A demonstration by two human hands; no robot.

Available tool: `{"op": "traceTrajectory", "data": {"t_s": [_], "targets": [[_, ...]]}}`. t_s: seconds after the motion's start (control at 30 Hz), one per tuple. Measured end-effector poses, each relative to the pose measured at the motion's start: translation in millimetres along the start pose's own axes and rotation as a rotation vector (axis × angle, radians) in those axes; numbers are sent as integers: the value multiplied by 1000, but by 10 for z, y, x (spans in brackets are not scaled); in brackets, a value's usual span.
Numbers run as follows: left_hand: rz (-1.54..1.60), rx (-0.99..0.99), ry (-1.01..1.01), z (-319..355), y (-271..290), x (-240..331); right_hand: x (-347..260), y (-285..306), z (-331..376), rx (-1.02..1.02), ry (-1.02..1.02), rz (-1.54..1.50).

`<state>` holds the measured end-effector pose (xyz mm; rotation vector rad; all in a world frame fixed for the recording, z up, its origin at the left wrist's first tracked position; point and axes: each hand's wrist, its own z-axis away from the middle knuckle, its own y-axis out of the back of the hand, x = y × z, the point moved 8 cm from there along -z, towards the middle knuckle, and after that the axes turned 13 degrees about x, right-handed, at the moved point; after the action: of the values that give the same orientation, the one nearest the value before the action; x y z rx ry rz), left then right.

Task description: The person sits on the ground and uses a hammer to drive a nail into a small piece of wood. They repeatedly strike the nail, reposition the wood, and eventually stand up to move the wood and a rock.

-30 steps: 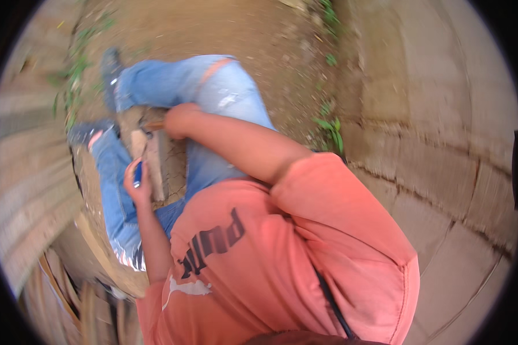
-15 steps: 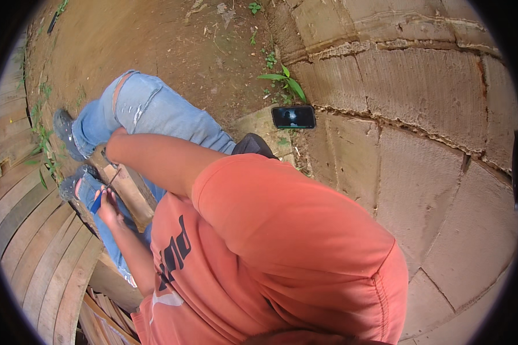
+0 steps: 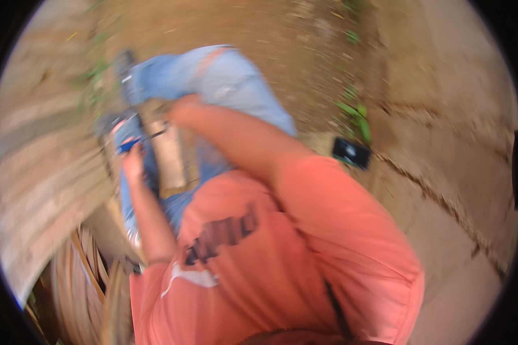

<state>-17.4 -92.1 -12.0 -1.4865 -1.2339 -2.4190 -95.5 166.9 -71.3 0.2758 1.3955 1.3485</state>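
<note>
My left hand (image 3: 133, 164) is closed around a small blue object (image 3: 128, 145), held over my lower leg; motion blur hides its exact kind. My right hand (image 3: 181, 107) is beside my other knee, its fingers hidden and smeared by the blur. A thin dark rod (image 3: 157, 133) shows between the two hands, and I cannot make out which hand it belongs to. Below them, between my legs in blue jeans (image 3: 236, 75), lies a pale wooden block (image 3: 170, 158).
A phone (image 3: 351, 153) with a lit screen lies on the right, beside a green plant (image 3: 357, 118) and cracked earthen blocks (image 3: 443, 155). Curved wooden boards (image 3: 46, 149) run along the left. Wood strips (image 3: 77, 276) are stacked at lower left. Bare soil (image 3: 259, 29) lies ahead.
The view has swung, so my legs, hands and the phone appear further right, and the picture is more blurred. My left hand still holds the blue object.
</note>
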Motion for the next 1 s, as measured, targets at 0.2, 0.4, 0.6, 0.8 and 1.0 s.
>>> {"op": "traceTrajectory", "data": {"t_s": [0.2, 0.4, 0.6, 0.8, 1.0], "targets": [[143, -2, 32, 145, -124, 125, 188, 484, 218, -89, -74, -69], [283, 3, 35, 249, -93, 26, 216, 315, 95, -182, -117, 2], [273, 60, -133, 242, -101, 41, 173, 362, 73, -209, -141, 50], [110, 75, -167, 246, -123, 148, 152, 324, 51, -197, -78, 39], [-61, -12, -173, 244, -269, 360, 170, 383, 91, -144, -95, 50]]}}
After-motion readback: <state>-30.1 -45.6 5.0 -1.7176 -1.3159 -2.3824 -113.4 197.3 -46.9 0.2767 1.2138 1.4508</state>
